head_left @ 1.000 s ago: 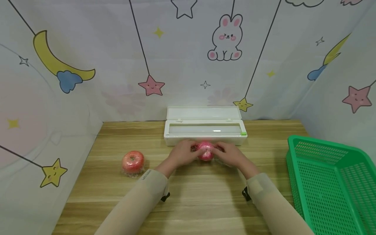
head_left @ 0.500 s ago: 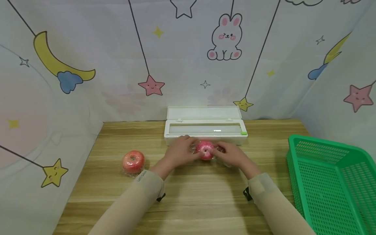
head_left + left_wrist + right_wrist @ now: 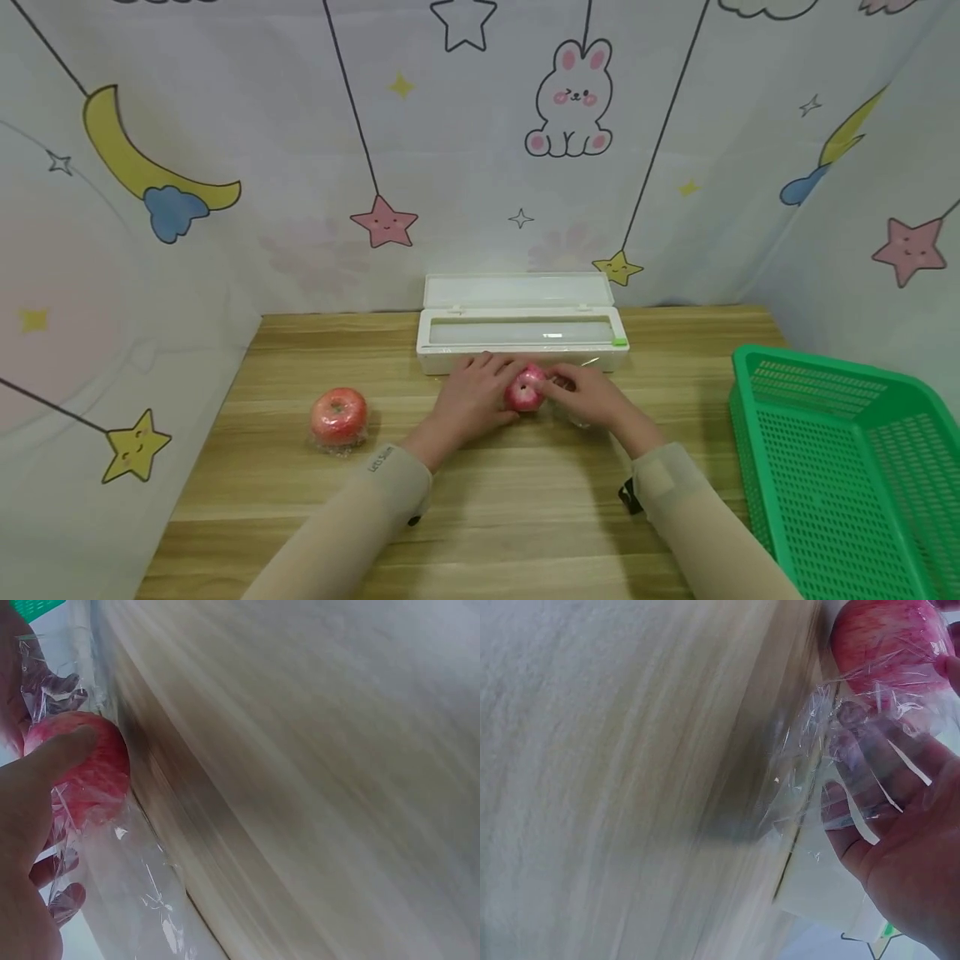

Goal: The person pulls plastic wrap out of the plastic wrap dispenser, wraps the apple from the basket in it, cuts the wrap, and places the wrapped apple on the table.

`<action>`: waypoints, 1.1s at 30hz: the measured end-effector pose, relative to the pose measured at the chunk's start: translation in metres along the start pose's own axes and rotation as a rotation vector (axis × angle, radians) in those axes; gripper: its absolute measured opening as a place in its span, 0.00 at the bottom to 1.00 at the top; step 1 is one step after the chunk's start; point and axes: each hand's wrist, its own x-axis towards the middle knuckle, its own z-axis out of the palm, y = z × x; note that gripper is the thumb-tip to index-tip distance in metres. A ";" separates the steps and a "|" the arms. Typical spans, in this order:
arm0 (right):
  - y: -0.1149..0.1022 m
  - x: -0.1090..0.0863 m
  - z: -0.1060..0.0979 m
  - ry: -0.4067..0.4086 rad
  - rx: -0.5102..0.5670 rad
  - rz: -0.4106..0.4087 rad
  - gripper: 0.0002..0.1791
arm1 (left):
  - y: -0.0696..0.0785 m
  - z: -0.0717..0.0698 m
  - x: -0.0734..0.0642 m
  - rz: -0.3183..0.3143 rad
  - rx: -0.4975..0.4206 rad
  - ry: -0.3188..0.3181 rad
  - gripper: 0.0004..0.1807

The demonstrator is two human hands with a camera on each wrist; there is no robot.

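Note:
At the front of a white cling film dispenser (image 3: 522, 358), a red apple (image 3: 527, 390) sits between both hands, partly covered in clear cling film (image 3: 142, 892). My left hand (image 3: 471, 393) holds the apple from its left side; in the left wrist view its thumb (image 3: 64, 750) presses on the red skin, with other fingers behind the film. At the apple's right side my right hand (image 3: 596, 398) pinches the loose film, thumb close to the fruit. Its other fingers (image 3: 877, 761) spread behind the crinkled sheet in the right wrist view.
Another apple (image 3: 339, 417), wrapped in film, sits on the wooden table (image 3: 517, 517) at the left. A green plastic basket (image 3: 757, 467) stands at the right edge. The dispenser's lid (image 3: 517, 290) is raised near the back cloth wall.
My left hand has turned, its fingers moving right over the apple's far side and the thumb dropping lower. The apple has tilted slightly. My right hand stays nearly in place.

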 end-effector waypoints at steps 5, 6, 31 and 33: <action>-0.001 0.001 -0.001 -0.003 -0.004 0.004 0.29 | 0.000 0.002 0.001 -0.003 -0.022 0.041 0.44; -0.001 0.001 -0.002 -0.003 -0.006 0.009 0.28 | 0.000 0.002 0.002 -0.001 -0.024 0.044 0.44; 0.003 0.002 -0.003 -0.024 0.014 -0.008 0.25 | 0.000 0.003 0.006 -0.040 -0.144 -0.022 0.40; 0.003 0.002 -0.004 -0.026 0.013 -0.010 0.25 | 0.000 0.003 0.006 -0.043 -0.154 -0.025 0.40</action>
